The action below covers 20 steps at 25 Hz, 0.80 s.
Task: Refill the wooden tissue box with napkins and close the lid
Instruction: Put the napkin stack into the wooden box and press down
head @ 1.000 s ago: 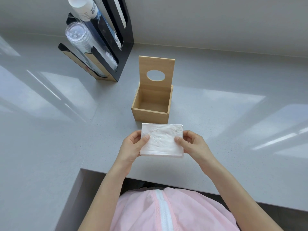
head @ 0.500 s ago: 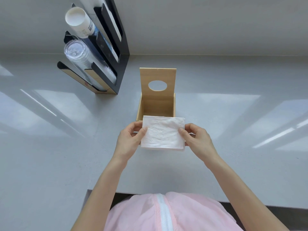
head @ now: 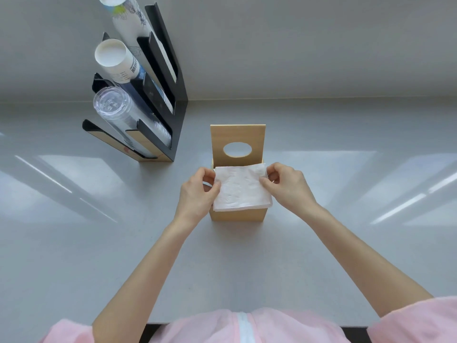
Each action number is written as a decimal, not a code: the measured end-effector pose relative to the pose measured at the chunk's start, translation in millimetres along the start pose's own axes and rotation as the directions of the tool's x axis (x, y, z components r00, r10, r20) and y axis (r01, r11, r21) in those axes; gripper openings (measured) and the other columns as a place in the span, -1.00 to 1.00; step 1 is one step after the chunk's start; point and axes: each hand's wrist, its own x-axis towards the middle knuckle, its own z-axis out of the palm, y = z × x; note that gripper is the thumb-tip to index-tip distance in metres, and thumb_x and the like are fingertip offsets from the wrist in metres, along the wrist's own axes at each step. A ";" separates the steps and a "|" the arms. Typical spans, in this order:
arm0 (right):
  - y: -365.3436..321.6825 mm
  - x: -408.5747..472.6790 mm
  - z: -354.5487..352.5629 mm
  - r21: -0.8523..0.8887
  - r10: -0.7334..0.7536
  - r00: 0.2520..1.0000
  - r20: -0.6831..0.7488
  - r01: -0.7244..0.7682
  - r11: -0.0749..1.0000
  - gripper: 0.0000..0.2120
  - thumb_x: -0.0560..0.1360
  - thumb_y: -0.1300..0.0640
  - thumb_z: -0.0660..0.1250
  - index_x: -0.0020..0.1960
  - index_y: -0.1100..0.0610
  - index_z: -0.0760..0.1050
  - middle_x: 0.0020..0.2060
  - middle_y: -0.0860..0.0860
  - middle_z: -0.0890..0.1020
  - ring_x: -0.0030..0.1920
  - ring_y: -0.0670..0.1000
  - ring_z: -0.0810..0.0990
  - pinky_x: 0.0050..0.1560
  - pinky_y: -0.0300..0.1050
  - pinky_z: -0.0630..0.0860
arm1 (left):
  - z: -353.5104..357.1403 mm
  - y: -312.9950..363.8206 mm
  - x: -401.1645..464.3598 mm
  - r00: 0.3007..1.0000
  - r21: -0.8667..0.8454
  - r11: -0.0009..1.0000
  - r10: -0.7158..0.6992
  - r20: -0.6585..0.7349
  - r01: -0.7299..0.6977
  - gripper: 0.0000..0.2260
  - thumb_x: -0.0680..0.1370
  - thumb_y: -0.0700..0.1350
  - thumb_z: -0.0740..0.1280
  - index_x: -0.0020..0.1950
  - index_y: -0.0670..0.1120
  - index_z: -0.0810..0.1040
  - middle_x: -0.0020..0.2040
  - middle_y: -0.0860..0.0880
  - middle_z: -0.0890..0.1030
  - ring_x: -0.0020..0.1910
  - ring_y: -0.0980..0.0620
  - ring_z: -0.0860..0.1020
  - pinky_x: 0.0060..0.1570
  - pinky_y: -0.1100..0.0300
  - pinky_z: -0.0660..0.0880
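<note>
The wooden tissue box (head: 237,216) stands in the middle of the grey counter. Its lid (head: 237,142), with an oval hole, stands upright at the back. A stack of white napkins (head: 241,189) lies flat right over the box's opening and hides the inside. My left hand (head: 197,194) pinches the stack's left edge, thumb on top. My right hand (head: 286,185) pinches the right edge the same way. I cannot tell whether the stack touches the box's rim.
A black cup dispenser (head: 158,100) stands at the back left against the wall, holding paper cups (head: 115,58) and clear plastic cups (head: 116,108). The grey counter (head: 346,219) stretches to both sides. Its front edge runs just before my pink garment (head: 242,325).
Both hands have carried the napkin stack away from me, from in front of the box to directly over its opening. The camera has tilted more downward over the counter.
</note>
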 end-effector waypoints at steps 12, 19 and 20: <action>-15.2 20.2 16.0 -0.630 -0.303 0.947 0.107 0.300 0.716 -0.81 0.51 0.25 0.15 0.03 0.18 0.51 -0.28 0.03 0.54 0.10 0.13 0.43 -0.13 -0.13 0.12 | 11.8 4.3 20.9 0.981 0.654 0.732 0.136 0.136 -0.192 -0.84 0.56 -0.17 0.14 0.10 -0.15 0.44 0.08 -0.10 0.57 0.04 -0.19 0.52 -0.16 0.06 0.40; -19.9 24.8 35.1 -0.796 -0.217 0.932 0.290 0.361 0.486 -0.59 0.42 0.33 0.25 -0.45 0.08 0.11 -0.48 -0.03 0.34 -0.07 0.08 0.30 -0.08 -0.11 0.09 | 29.9 17.2 34.3 0.915 0.850 0.367 0.009 0.404 -0.379 -0.71 0.43 -0.37 0.26 0.13 -0.19 0.43 0.11 -0.11 0.60 0.12 -0.13 0.53 -0.49 0.24 0.06; -21.2 25.6 36.2 -0.811 -0.201 0.930 0.307 0.366 0.456 -0.61 0.42 0.32 0.25 -0.45 0.08 0.14 -0.41 -0.02 0.46 -0.03 0.08 0.34 -0.07 -0.12 0.10 | 31.2 18.6 35.9 0.908 0.852 0.343 0.004 0.419 -0.395 -0.71 0.43 -0.36 0.26 0.13 -0.18 0.45 0.11 -0.10 0.60 0.12 -0.12 0.54 -0.49 0.26 0.06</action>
